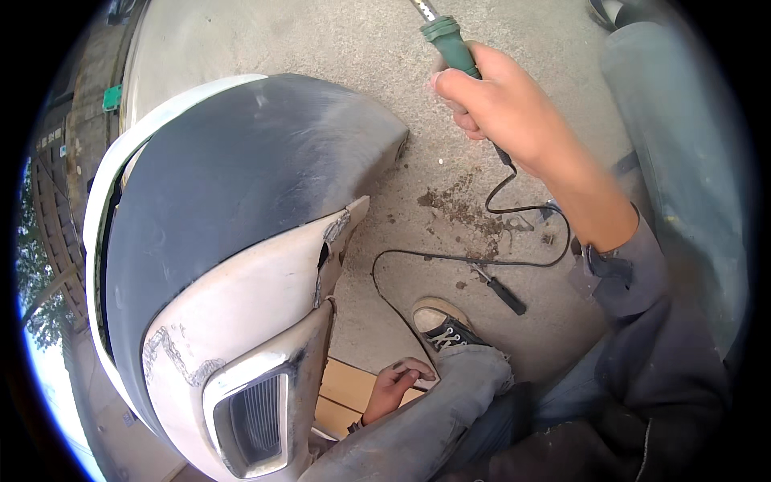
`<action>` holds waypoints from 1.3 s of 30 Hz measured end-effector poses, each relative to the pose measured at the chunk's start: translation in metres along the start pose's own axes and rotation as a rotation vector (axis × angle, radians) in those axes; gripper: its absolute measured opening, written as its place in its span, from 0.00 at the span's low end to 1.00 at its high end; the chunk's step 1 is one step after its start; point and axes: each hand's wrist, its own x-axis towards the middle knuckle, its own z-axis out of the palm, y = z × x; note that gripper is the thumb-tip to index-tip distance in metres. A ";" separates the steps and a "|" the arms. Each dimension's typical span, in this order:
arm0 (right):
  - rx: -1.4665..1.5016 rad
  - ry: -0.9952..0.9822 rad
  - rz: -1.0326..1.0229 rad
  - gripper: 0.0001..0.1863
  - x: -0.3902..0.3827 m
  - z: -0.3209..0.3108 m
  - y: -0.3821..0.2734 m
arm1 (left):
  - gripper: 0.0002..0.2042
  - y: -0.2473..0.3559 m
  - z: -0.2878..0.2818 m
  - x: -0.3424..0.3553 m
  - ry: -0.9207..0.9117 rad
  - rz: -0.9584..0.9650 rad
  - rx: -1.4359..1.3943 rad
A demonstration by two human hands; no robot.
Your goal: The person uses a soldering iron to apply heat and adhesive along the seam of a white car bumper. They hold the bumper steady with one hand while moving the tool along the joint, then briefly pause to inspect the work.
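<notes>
Right hand (502, 100) clamps a green-handled soldering iron (451, 46) in its fingers, held right of the bumper (233, 177) over the floor (321, 40); long axis diagonal, pointing up-left past the top edge. Left hand (391, 392) beside the knee (474, 377), fingers curled; can't tell whether they grip the cord (514, 210).

A green-handled soldering iron (454, 48) slants, apart from the scarred dark-and-white bumper (241, 281).

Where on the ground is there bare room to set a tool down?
Widest: concrete between the bumper and the green-handled iron in the right hand. Narrower: the strip between bumper and cable. Crowded: below the hand, with dirt crumbs, cable, screwdriver and shoe.
</notes>
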 end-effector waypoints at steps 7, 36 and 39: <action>-0.662 0.162 -0.329 0.16 -0.040 -0.053 -0.131 | 0.08 0.031 0.053 0.027 -0.490 0.112 0.277; -0.686 -0.620 -0.037 0.23 0.010 -0.041 -0.226 | 0.09 0.007 0.054 0.101 -0.387 -0.010 0.461; -1.214 -0.698 -0.669 0.20 0.013 -0.062 -0.214 | 0.09 0.005 0.058 0.117 -0.249 -0.036 0.476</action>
